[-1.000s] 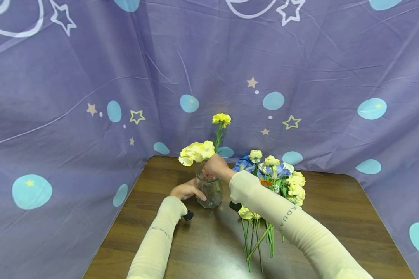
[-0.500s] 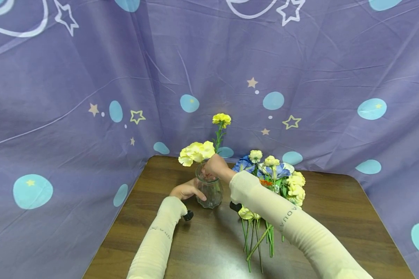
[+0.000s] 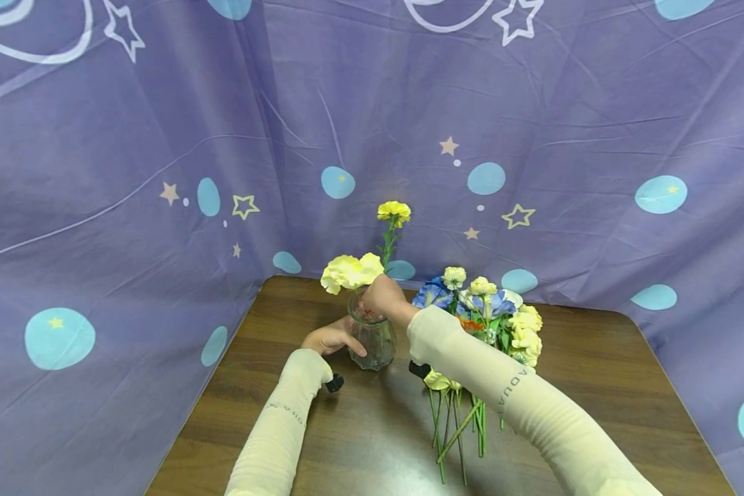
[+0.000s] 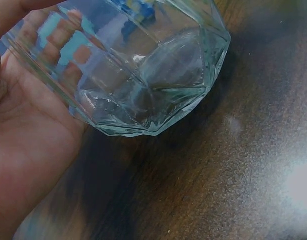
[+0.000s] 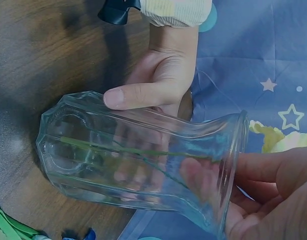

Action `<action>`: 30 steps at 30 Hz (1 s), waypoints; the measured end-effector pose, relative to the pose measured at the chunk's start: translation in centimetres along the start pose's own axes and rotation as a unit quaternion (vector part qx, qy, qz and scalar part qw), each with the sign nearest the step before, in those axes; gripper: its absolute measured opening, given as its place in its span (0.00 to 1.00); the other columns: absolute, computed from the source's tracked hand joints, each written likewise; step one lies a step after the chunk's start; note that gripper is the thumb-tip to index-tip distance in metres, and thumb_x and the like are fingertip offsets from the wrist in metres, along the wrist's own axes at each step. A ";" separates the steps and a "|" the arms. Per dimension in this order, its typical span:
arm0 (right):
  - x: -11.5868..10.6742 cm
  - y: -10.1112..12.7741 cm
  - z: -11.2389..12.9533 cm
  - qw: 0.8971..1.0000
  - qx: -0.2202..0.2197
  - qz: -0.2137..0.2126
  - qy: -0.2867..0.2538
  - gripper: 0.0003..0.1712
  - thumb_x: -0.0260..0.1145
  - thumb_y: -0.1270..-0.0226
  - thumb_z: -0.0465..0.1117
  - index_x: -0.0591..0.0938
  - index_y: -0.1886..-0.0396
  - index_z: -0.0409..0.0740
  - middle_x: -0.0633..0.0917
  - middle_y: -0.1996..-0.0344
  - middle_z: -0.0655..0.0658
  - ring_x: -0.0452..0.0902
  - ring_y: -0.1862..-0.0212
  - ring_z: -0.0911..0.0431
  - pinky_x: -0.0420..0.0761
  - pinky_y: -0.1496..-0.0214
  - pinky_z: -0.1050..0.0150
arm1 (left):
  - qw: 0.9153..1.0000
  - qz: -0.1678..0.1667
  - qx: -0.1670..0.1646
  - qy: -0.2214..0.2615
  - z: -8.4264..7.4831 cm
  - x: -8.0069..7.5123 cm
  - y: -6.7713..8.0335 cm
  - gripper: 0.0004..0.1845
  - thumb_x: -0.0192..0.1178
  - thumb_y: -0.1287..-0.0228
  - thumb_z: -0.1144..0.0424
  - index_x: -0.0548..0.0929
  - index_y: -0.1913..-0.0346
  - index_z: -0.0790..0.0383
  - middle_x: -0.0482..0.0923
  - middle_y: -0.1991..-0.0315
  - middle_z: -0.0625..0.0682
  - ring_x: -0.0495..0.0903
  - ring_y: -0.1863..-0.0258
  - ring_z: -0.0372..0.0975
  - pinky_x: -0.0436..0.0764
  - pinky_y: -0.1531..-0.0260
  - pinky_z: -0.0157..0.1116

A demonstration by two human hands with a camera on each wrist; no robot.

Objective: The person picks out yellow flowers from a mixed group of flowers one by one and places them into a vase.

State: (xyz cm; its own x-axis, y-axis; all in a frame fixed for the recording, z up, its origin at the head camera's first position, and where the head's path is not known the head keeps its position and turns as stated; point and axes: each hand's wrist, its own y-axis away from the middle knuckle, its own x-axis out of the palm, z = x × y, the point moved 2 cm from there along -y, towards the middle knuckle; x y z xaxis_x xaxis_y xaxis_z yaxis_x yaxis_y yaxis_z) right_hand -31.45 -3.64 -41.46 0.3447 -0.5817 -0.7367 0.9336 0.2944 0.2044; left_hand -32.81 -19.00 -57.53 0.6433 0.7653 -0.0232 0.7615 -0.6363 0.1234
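Currently the glass vase [image 3: 373, 339] stands upright on the brown worktop [image 3: 359, 441], toward its far left part, just in front of the purple star-print cloth [image 3: 161, 138]. The left hand [image 3: 333, 339] is curled round the lower body of the vase, thumb on the near side and fingers seen through the glass on the far side (confirmed in the right wrist view, thumb [image 5: 136, 95] lying across the wall). The right hand [image 3: 381, 296] sits at the flared rim [image 5: 233, 170], its grip closed on thin green stems [image 5: 123, 149] that run down inside the vase; pale yellow blooms [image 3: 349, 271] rest at the mouth and a taller yellow carnation [image 3: 393, 212] rises behind.

Handling notes for the vase:
- Material is faceted clear glass: rigid, fragile and, by appearance, smooth and slippery.
- The thick base [image 4: 153, 100] suggests most weight sits low, so the vase should stay stable if kept flat on the worktop.
- Recommended hold is round the body below the narrow neck, as the left hand has it; the thin rim is the weakest point and should not bear load.

Stems are slender and likely flexible; take hold low on the stem, not at the bloom.

A loose bunch of blue, yellow and white flowers [image 3: 490, 310] lies just right of the vase, under the right sleeve [image 3: 502, 393].
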 end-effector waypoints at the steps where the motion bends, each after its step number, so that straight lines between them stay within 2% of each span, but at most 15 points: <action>1: 0.0 0.0 0.0 1.000 -0.002 0.001 0.001 0.12 0.67 0.31 0.36 0.90 0.69 0.30 0.90 0.70 0.33 0.77 0.80 0.53 0.69 0.83 0.70 | 1.000 0.000 0.001 -0.001 0.0 0.0 0.0 0.56 0.70 0.57 0.79 0.57 0.21 0.59 0.62 0.22 0.56 0.63 0.26 0.44 0.53 0.21 0.53; 8: 0.0 0.3 -0.1 1.000 -0.028 -0.008 0.004 0.10 0.70 0.33 0.36 0.91 0.70 0.34 0.91 0.71 0.37 0.87 0.70 0.45 0.71 0.81 0.71 | 1.000 0.000 0.002 -0.002 0.0 0.0 -0.1 0.57 0.70 0.57 0.79 0.56 0.21 0.60 0.61 0.22 0.57 0.62 0.25 0.46 0.53 0.21 0.54; 12: 0.0 0.4 -0.1 1.000 -0.028 -0.011 -0.002 0.09 0.70 0.33 0.36 0.91 0.69 0.34 0.91 0.71 0.37 0.89 0.67 0.44 0.72 0.80 0.71 | 1.000 0.001 0.002 -0.001 0.1 0.0 -0.1 0.57 0.70 0.58 0.79 0.56 0.21 0.60 0.61 0.22 0.57 0.62 0.25 0.46 0.53 0.21 0.54; 16: -0.1 0.4 -0.1 1.000 -0.027 -0.009 -0.013 0.08 0.69 0.32 0.35 0.91 0.66 0.34 0.91 0.69 0.37 0.89 0.65 0.44 0.82 0.75 0.66 | 1.000 0.003 0.003 0.000 0.0 0.0 -0.1 0.56 0.70 0.58 0.79 0.57 0.21 0.61 0.63 0.23 0.57 0.65 0.27 0.44 0.55 0.21 0.53; 19: -0.2 0.5 -0.1 0.999 -0.030 -0.005 -0.019 0.08 0.67 0.33 0.32 0.91 0.66 0.34 0.91 0.68 0.36 0.90 0.64 0.43 0.85 0.71 0.63 | 1.000 0.005 0.004 -0.001 0.0 0.0 -0.2 0.54 0.69 0.57 0.80 0.59 0.22 0.62 0.67 0.26 0.55 0.68 0.30 0.41 0.59 0.22 0.51; 23: -0.3 0.6 -0.1 0.999 -0.032 -0.003 -0.014 0.09 0.65 0.35 0.29 0.91 0.68 0.33 0.91 0.69 0.36 0.89 0.64 0.42 0.81 0.75 0.66 | 1.000 0.002 0.005 -0.002 -0.1 0.1 -0.3 0.53 0.69 0.57 0.81 0.61 0.23 0.64 0.69 0.27 0.55 0.69 0.31 0.41 0.61 0.23 0.50; 26: -0.4 0.7 -0.1 0.999 -0.032 -0.002 -0.015 0.09 0.65 0.35 0.29 0.91 0.68 0.33 0.91 0.68 0.36 0.89 0.63 0.42 0.82 0.74 0.65 | 1.000 0.000 0.006 -0.004 -0.1 0.1 -0.2 0.53 0.70 0.57 0.80 0.60 0.23 0.64 0.68 0.26 0.56 0.67 0.30 0.42 0.59 0.22 0.51; 30: -0.4 0.8 0.0 0.999 -0.032 0.002 -0.025 0.08 0.65 0.35 0.29 0.91 0.67 0.32 0.91 0.67 0.34 0.89 0.62 0.41 0.87 0.69 0.61 | 1.000 -0.003 0.003 -0.004 -0.1 0.1 -0.2 0.55 0.70 0.58 0.80 0.59 0.22 0.63 0.63 0.23 0.57 0.63 0.26 0.45 0.55 0.21 0.53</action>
State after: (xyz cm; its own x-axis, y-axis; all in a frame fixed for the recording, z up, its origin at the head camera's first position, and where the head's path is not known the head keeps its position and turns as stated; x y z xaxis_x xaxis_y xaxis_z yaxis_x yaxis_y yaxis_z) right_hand -30.84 -3.11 -40.99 0.3548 -0.6163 -0.7031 0.9244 0.3440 0.1649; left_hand -32.88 -18.83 -57.46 0.6399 0.7678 -0.0320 0.7652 -0.6329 0.1178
